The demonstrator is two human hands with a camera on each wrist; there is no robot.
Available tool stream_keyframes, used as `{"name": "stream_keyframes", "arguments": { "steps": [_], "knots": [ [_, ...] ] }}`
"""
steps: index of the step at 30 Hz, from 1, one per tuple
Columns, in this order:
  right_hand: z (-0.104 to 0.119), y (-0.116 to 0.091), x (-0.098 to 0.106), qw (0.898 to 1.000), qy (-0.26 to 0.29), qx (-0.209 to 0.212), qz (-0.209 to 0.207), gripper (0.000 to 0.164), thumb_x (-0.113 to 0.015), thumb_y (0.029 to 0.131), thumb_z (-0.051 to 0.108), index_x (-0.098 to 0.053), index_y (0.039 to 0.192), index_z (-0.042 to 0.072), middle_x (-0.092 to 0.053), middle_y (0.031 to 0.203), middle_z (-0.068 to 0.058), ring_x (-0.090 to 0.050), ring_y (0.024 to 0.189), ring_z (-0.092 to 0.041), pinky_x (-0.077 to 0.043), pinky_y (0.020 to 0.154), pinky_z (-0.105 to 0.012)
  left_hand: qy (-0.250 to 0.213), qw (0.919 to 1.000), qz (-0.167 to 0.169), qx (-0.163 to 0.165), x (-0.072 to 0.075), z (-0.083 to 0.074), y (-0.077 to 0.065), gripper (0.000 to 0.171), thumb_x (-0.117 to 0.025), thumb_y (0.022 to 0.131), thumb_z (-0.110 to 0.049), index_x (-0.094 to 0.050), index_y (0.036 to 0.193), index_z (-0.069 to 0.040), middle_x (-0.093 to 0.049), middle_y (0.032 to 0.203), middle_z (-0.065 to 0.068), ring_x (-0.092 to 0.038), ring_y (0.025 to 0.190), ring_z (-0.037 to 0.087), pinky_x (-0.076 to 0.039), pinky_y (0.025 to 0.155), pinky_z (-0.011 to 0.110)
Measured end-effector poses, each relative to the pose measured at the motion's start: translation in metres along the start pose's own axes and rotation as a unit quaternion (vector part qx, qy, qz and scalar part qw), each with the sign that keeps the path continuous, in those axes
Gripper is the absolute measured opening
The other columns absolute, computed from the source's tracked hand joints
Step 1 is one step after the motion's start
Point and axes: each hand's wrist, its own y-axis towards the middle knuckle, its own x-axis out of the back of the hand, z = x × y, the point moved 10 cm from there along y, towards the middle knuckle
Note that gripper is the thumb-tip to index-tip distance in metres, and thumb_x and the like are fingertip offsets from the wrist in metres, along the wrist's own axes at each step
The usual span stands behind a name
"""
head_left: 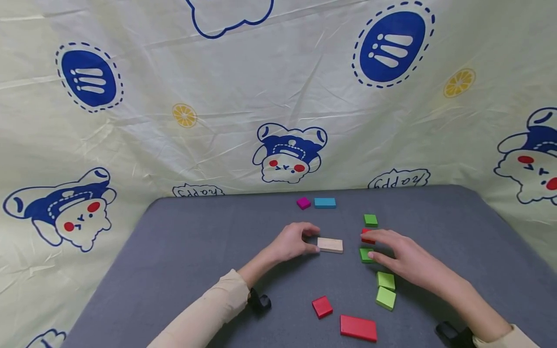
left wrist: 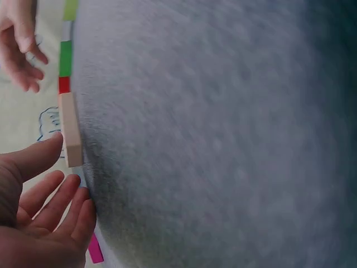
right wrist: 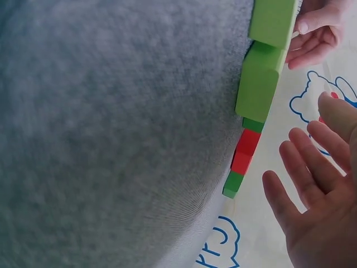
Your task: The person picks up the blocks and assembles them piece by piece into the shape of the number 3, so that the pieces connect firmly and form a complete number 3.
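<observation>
Nearest is your cream left sleeve (head_left: 204, 309). Your left hand (head_left: 292, 242) curves loosely, unclasped, thumb at the left end of the wooden block (head_left: 330, 245), which lies flat on the grey table (head_left: 196, 241). Next, a red block (head_left: 369, 241) and a green block (head_left: 364, 256) sit partly hidden by your right hand (head_left: 409, 256), its fingers relaxed and parted.

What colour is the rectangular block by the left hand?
The rectangular block is pale beige, like bare wood; best seen in the head view.
</observation>
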Motion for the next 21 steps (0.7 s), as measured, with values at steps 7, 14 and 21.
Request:
{"name": "stream_keyframes", "arguments": {
  "steps": [7, 14, 21],
  "knots": [
    [-0.002, 0.001, -0.004, 1.0, 0.001, -0.01, 0.006, 0.05, -0.075, 0.088, 0.02, -0.06, 0.134, 0.012, -0.061, 0.129, -0.003, -0.051, 0.123, -0.03, -0.044, 0.096, -0.055, 0.01, 0.9999, 0.007, -0.012, -0.007, -0.005, 0.005, 0.042, -0.08, 0.083, -0.014, -0.067, 0.123, -0.008, -0.066, 0.115, -0.001, -0.056, 0.105, 0.013, -0.043, 0.094, 0.028],
    [-0.002, 0.0, -0.002, 1.0, 0.002, 0.003, 0.004, 0.05, -0.076, 0.087, 0.021, -0.061, 0.133, 0.012, -0.061, 0.128, -0.004, -0.051, 0.123, -0.032, -0.043, 0.095, -0.056, 0.061, 0.9977, -0.002, -0.031, -0.012, -0.009, 0.007, 0.031, -0.08, 0.083, -0.015, -0.073, 0.114, -0.012, -0.066, 0.106, -0.004, -0.054, 0.099, 0.013, -0.041, 0.09, 0.028],
    [-0.003, 0.001, -0.003, 1.0, 0.009, 0.008, 0.015, 0.05, -0.076, 0.087, 0.019, -0.061, 0.133, 0.012, -0.061, 0.13, -0.005, -0.05, 0.125, -0.034, -0.041, 0.097, -0.058, 0.092, 0.9949, -0.012, -0.04, -0.012, -0.011, 0.003, 0.025, -0.078, 0.085, -0.015, -0.074, 0.11, -0.012, -0.065, 0.103, -0.004, -0.054, 0.097, 0.013, -0.042, 0.088, 0.027]
  ]
}}
